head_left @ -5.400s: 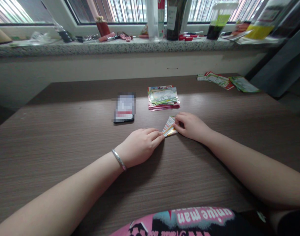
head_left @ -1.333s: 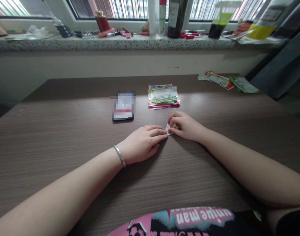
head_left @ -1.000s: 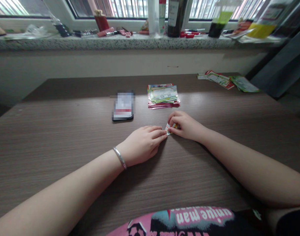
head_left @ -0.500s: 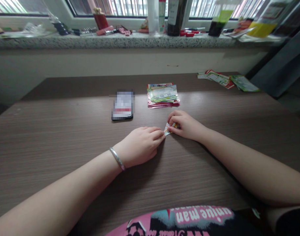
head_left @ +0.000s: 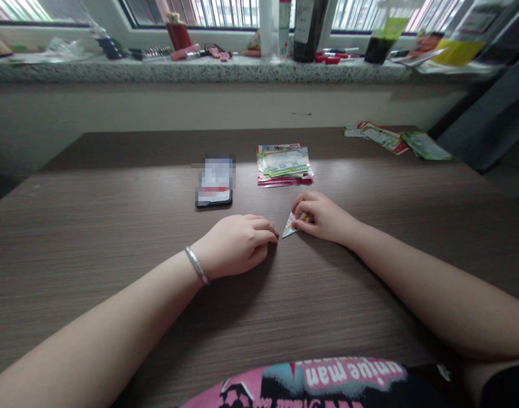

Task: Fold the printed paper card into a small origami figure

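A small piece of printed paper point(head_left: 289, 228), folded to a sharp point at its left end, lies on the brown table. My right hand point(head_left: 316, 214) has its fingers and thumb closed on this paper and covers its right part. Just left of the paper's tip, my left hand point(head_left: 242, 245) rests palm down with fingers bent a little and slightly apart; a narrow gap separates it from the paper. A silver bangle point(head_left: 196, 265) circles the left wrist. Beyond the hands sits a stack of colourful printed paper sheets point(head_left: 285, 163).
A phone point(head_left: 214, 190) with a blurred screen lies left of the stack. More printed papers point(head_left: 384, 137) are spread at the far right edge. Bottles, including a dark bottle point(head_left: 306, 31), and small items stand on the granite windowsill point(head_left: 225, 71) behind the table point(head_left: 114, 226).
My left hand has let go of the paper's tip and shifted slightly left, so the pointed end now shows. The right hand stays on the paper.
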`<action>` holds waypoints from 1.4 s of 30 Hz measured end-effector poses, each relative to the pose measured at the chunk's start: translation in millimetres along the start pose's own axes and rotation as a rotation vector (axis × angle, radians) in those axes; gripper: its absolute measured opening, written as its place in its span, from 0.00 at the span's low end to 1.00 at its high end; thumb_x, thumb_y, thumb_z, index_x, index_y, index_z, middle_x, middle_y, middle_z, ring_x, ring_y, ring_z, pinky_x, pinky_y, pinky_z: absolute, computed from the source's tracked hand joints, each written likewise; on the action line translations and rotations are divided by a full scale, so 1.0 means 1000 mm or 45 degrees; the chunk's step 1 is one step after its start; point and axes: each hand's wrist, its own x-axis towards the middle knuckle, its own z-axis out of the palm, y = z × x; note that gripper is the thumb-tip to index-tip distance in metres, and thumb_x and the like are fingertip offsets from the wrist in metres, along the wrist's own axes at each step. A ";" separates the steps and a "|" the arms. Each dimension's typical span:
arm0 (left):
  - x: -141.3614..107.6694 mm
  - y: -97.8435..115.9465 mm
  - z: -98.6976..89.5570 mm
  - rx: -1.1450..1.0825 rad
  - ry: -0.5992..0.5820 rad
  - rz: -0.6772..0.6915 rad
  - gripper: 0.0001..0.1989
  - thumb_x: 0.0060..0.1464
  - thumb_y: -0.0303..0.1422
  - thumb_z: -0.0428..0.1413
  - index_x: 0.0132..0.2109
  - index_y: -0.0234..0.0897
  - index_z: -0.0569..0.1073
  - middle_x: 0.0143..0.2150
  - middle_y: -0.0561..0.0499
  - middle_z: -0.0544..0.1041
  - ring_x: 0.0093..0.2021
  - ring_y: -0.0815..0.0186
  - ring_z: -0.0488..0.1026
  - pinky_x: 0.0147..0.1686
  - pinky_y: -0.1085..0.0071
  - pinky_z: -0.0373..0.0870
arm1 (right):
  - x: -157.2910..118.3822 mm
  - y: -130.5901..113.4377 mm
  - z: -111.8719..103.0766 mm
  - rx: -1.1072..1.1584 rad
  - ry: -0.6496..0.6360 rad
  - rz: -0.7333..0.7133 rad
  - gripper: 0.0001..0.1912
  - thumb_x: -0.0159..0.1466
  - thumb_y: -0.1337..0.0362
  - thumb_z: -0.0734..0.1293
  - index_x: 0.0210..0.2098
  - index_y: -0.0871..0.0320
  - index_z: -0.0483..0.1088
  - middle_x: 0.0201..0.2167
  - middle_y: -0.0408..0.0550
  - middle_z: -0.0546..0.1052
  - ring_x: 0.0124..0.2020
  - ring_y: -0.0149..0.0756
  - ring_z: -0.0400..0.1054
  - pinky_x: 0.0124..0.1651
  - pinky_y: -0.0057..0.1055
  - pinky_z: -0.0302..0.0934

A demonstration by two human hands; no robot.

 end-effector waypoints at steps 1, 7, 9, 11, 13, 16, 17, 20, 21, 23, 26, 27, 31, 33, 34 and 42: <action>0.000 -0.003 0.003 -0.012 0.054 -0.014 0.13 0.55 0.25 0.48 0.43 0.37 0.75 0.46 0.49 0.77 0.46 0.65 0.74 0.49 0.67 0.72 | 0.001 0.000 0.000 -0.004 -0.001 -0.003 0.07 0.61 0.62 0.66 0.28 0.57 0.68 0.36 0.49 0.73 0.39 0.37 0.66 0.45 0.37 0.62; 0.005 -0.007 0.012 0.023 0.141 0.116 0.19 0.57 0.25 0.49 0.55 0.36 0.70 0.56 0.46 0.73 0.56 0.62 0.69 0.56 0.64 0.68 | 0.005 -0.005 -0.003 -0.097 -0.100 -0.198 0.08 0.64 0.59 0.64 0.32 0.56 0.68 0.40 0.50 0.74 0.43 0.38 0.66 0.47 0.37 0.61; 0.004 -0.006 0.012 0.053 0.116 0.150 0.19 0.57 0.25 0.49 0.55 0.36 0.70 0.56 0.48 0.73 0.58 0.61 0.67 0.58 0.64 0.67 | 0.004 -0.006 -0.004 -0.177 -0.049 -0.196 0.08 0.64 0.57 0.65 0.35 0.56 0.68 0.45 0.51 0.73 0.46 0.41 0.65 0.49 0.40 0.60; 0.003 -0.004 0.010 0.078 0.091 0.138 0.19 0.58 0.27 0.49 0.55 0.36 0.70 0.56 0.48 0.73 0.59 0.60 0.66 0.58 0.63 0.67 | 0.002 -0.007 -0.006 -0.277 0.063 -0.156 0.10 0.62 0.56 0.66 0.38 0.55 0.69 0.50 0.52 0.71 0.50 0.44 0.63 0.52 0.43 0.58; 0.002 -0.001 0.008 0.087 0.061 0.101 0.18 0.58 0.28 0.50 0.55 0.35 0.70 0.56 0.45 0.72 0.57 0.59 0.67 0.58 0.62 0.67 | -0.002 -0.010 -0.009 -0.378 0.157 -0.151 0.10 0.62 0.55 0.66 0.39 0.54 0.70 0.52 0.51 0.70 0.52 0.45 0.62 0.55 0.44 0.56; 0.002 0.003 0.007 0.089 0.009 0.058 0.17 0.59 0.30 0.50 0.54 0.34 0.71 0.55 0.43 0.72 0.57 0.58 0.68 0.57 0.61 0.67 | -0.005 -0.014 -0.013 -0.463 0.138 -0.240 0.07 0.65 0.57 0.64 0.36 0.51 0.72 0.47 0.46 0.74 0.50 0.42 0.62 0.54 0.42 0.54; 0.002 0.004 0.006 0.090 0.002 0.054 0.17 0.59 0.30 0.49 0.54 0.34 0.71 0.54 0.43 0.72 0.57 0.58 0.68 0.57 0.61 0.67 | -0.006 -0.016 -0.014 -0.466 0.100 -0.276 0.07 0.66 0.58 0.63 0.36 0.49 0.73 0.45 0.44 0.75 0.49 0.42 0.63 0.54 0.42 0.54; 0.002 0.007 0.007 0.102 0.011 0.058 0.16 0.59 0.31 0.49 0.53 0.33 0.71 0.53 0.42 0.73 0.55 0.57 0.69 0.58 0.60 0.67 | -0.007 -0.019 -0.016 -0.422 -0.026 -0.382 0.09 0.67 0.60 0.62 0.39 0.49 0.74 0.41 0.42 0.78 0.46 0.39 0.64 0.51 0.39 0.57; 0.002 0.007 0.007 0.109 0.018 0.059 0.16 0.59 0.30 0.49 0.53 0.33 0.71 0.52 0.42 0.73 0.54 0.57 0.70 0.57 0.59 0.67 | -0.007 -0.019 -0.016 -0.406 -0.054 -0.416 0.10 0.67 0.61 0.61 0.40 0.49 0.74 0.41 0.43 0.78 0.46 0.38 0.65 0.50 0.38 0.59; 0.002 0.007 0.007 0.125 0.026 0.060 0.16 0.58 0.30 0.50 0.52 0.33 0.71 0.51 0.42 0.73 0.51 0.56 0.71 0.54 0.58 0.69 | -0.006 -0.020 -0.016 -0.388 -0.084 -0.476 0.11 0.68 0.63 0.60 0.40 0.52 0.75 0.41 0.44 0.78 0.44 0.37 0.66 0.48 0.35 0.61; 0.002 0.007 0.008 0.129 0.038 0.061 0.16 0.58 0.30 0.50 0.52 0.33 0.71 0.50 0.42 0.73 0.49 0.57 0.72 0.50 0.60 0.72 | -0.006 -0.021 -0.015 -0.403 -0.086 -0.506 0.12 0.68 0.63 0.60 0.39 0.55 0.75 0.39 0.46 0.78 0.44 0.37 0.68 0.47 0.34 0.63; 0.002 0.007 0.008 0.129 0.047 0.066 0.16 0.58 0.29 0.50 0.52 0.33 0.71 0.50 0.42 0.73 0.49 0.57 0.72 0.50 0.60 0.72 | -0.007 -0.021 -0.015 -0.413 -0.085 -0.504 0.12 0.67 0.63 0.60 0.39 0.55 0.75 0.39 0.47 0.78 0.43 0.37 0.68 0.46 0.34 0.64; 0.002 0.008 0.010 0.132 0.103 0.084 0.15 0.58 0.28 0.49 0.50 0.33 0.72 0.50 0.42 0.74 0.48 0.59 0.72 0.50 0.61 0.72 | -0.008 -0.022 -0.015 -0.419 -0.093 -0.470 0.12 0.67 0.64 0.60 0.42 0.55 0.75 0.41 0.48 0.78 0.44 0.37 0.68 0.47 0.34 0.64; 0.002 0.008 0.010 0.128 0.118 0.084 0.14 0.58 0.28 0.49 0.50 0.33 0.72 0.51 0.43 0.74 0.49 0.59 0.72 0.51 0.61 0.72 | -0.009 -0.021 -0.015 -0.384 -0.107 -0.432 0.12 0.67 0.64 0.60 0.43 0.55 0.75 0.43 0.48 0.77 0.45 0.37 0.68 0.48 0.34 0.64; 0.002 0.009 0.011 0.125 0.118 0.080 0.14 0.58 0.28 0.49 0.50 0.34 0.72 0.51 0.44 0.74 0.50 0.59 0.72 0.52 0.61 0.72 | -0.009 -0.020 -0.014 -0.365 -0.114 -0.414 0.12 0.67 0.64 0.60 0.43 0.55 0.75 0.43 0.48 0.77 0.45 0.37 0.68 0.48 0.34 0.64; 0.002 0.007 0.007 0.083 0.023 0.057 0.17 0.59 0.29 0.48 0.53 0.35 0.71 0.54 0.46 0.73 0.52 0.59 0.71 0.55 0.61 0.69 | -0.011 -0.016 -0.012 -0.287 -0.092 -0.373 0.12 0.66 0.64 0.61 0.43 0.54 0.75 0.43 0.49 0.77 0.45 0.37 0.68 0.48 0.36 0.64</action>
